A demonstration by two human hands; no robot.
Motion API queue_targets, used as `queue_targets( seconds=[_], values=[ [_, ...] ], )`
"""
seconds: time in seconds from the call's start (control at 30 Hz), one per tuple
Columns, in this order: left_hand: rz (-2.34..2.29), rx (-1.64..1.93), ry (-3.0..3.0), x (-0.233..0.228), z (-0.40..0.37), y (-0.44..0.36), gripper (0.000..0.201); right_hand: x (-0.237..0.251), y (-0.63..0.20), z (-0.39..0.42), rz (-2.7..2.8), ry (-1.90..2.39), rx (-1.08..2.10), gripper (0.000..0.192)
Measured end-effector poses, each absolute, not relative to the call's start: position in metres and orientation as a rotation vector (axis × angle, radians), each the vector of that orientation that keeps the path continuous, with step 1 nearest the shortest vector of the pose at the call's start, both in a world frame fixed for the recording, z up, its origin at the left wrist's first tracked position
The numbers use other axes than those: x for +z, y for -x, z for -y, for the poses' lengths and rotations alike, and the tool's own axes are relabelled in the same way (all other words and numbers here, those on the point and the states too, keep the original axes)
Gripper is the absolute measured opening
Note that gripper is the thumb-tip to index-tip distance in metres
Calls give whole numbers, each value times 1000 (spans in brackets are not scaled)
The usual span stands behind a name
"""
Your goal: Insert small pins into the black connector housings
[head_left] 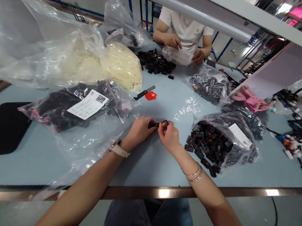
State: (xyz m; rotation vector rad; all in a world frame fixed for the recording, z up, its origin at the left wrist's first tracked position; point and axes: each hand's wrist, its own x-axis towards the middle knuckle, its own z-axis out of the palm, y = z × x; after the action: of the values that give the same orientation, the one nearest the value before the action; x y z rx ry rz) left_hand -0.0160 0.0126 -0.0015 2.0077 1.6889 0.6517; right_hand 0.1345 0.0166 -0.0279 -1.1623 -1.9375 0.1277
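Left hand (139, 129) and right hand (168, 135): fingers pinching 1 small black connector (157, 124) together above blue table (147, 161). Open bag of black connectors (216, 142) lying just right; labelled bag (83, 107) lying left.

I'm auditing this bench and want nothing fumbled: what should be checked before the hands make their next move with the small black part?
1. Small black part gripped by both hands: ok.
2. Left hand and right hand above the table, not past its edge: ok.
3. Open bag of black connectors close beside the right hand: ok.
4. Tiny white pieces kept together: not ok, scattered.
5. Part fully assembled: cannot tell.
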Motion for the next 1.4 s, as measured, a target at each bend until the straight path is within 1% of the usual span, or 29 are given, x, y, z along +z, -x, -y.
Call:
queue_targets(
  seconds=[0.17, 0.3, 0.43, 0.63, 0.9, 1.27, 1.4],
  values=[
    [-1679, 671, -2014, -1, -12, 16, 11, -30, -134, -17, 1966, 1140, 112, 23],
    [-1682, 665, -2023, -1, -12, 16, 11, -32, -135, -16, 1817, 1156, 214, 18],
    [-1692, 643, -2030, 0, -13, 16, 9, -31, -136, -16, 1732, 1157, 245, 17],
    [-1701, 636, -2013, 1, -12, 15, 9, -27, -136, -17, 1786, 1161, 250, 18],
    [-1687, 630, -2022, 2, -12, 15, 8, -25, -139, -16, 1751, 1114, 280, 13],
    [-1679, 632, -2020, 4, -12, 15, 8, -27, -138, -14, 1737, 1140, 283, 15],
    [-1688, 644, -2011, 2, -12, 15, 8, -24, -137, -14, 1827, 1150, 302, 17]
  ],
)
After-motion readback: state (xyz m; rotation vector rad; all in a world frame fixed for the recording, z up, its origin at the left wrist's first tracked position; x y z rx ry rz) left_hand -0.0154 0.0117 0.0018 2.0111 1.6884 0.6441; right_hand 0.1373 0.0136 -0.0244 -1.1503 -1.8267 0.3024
